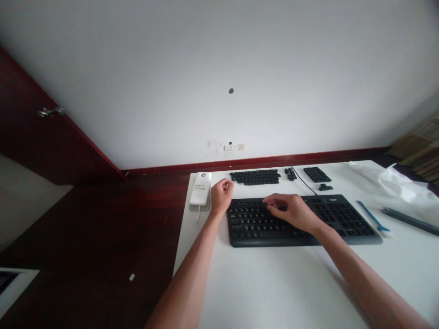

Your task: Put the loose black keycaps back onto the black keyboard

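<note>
A black full-size keyboard [274, 243] lies on the white table [260, 288]. Over its upper left part, my right hand [293, 210] is bent with thumb and index finger close together at the keys; anything pinched there is too small to make out. My left hand [222, 195] is curled closed just off the keyboard's top left corner, and its fingertips hide whatever may be in them. Behind the keyboard lie loose black keycaps in groups: a wide block [255, 177], a small cluster [291, 174], a number-pad block [317, 174] and a few arrow-shaped ones [325, 187].
Left of my left hand, a white phone-like device [200, 189] with a cable lies on a grey pad. To the right are a blue tool [372, 215], a dark bar [411, 220] and crumpled white plastic [406, 185]. A thin cable [303, 179] runs behind the keyboard towards the wall.
</note>
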### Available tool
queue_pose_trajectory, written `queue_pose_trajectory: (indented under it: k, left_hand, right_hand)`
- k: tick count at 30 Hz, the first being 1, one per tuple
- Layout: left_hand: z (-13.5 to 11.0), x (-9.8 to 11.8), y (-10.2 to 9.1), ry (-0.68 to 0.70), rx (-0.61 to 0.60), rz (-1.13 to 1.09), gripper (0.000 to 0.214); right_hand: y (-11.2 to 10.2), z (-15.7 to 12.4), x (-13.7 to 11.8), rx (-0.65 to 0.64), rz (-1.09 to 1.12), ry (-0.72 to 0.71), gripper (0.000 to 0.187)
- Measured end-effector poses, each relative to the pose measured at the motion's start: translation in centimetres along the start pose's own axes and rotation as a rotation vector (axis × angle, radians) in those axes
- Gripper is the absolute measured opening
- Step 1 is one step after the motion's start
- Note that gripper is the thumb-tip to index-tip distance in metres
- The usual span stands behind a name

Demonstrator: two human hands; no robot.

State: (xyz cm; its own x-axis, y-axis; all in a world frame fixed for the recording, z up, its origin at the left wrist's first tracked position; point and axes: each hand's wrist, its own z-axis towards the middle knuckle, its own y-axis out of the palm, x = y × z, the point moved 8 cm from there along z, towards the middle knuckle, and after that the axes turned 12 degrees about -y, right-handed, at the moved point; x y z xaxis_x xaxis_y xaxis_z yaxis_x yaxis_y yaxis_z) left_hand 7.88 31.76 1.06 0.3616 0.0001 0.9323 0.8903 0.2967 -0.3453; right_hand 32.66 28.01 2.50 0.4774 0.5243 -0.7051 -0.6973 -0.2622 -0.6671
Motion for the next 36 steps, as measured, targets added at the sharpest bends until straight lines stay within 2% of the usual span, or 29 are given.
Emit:
queue_pose_trajectory:
  k: [4, 9, 13, 17, 21, 24, 30, 36]
  left_hand:
    - [0.0, -0.1, -0.2, -0.01, -0.007, -0.008, 0.033]
    - [0.0, 0.2, 0.2, 0.016, -0.023, 0.008, 0.033]
    - [0.0, 0.3, 0.3, 0.021, -0.026, 0.004, 0.033]
    - [0.0, 0.2, 0.3, 0.032, -0.019, 0.023, 0.034]
    - [0.1, 0.1, 0.3, 0.036, -0.014, 0.029, 0.034]
    - [0.1, 0.0, 0.4, 0.034, -0.015, 0.023, 0.033]
    - [0.0, 0.1, 0.5, 0.041, -0.02, 0.035, 0.032]
    - [0.1, 0.1, 0.5, 0.039, -0.026, 0.032, 0.032]
  right_hand:
    - [0.7, 0.6, -0.9, 0.04, 0.082, -0.059, 0.03]
    - [2.3, 0.7, -3.5, -0.031, 0.091, -0.144, 0.023]
    - [3.9, 0.4, -3.6, -0.056, 0.322, -0.057, 0.029]
    - [4.7, 0.3, -2.9, -0.007, 0.606, 0.056, 0.036]
    - [4.8, 0.2, -2.9, 0.0, 0.679, 0.069, 0.036]
    - [4.7, 0.3, -3.0, 0.005, 0.616, 0.044, 0.038]
    - [4.4, 0.3, -3.9, -0.086, 0.141, -0.116, 0.025]
    - [4.8, 0.2, -6.3, -0.157, -0.001, -0.332, 0.023]
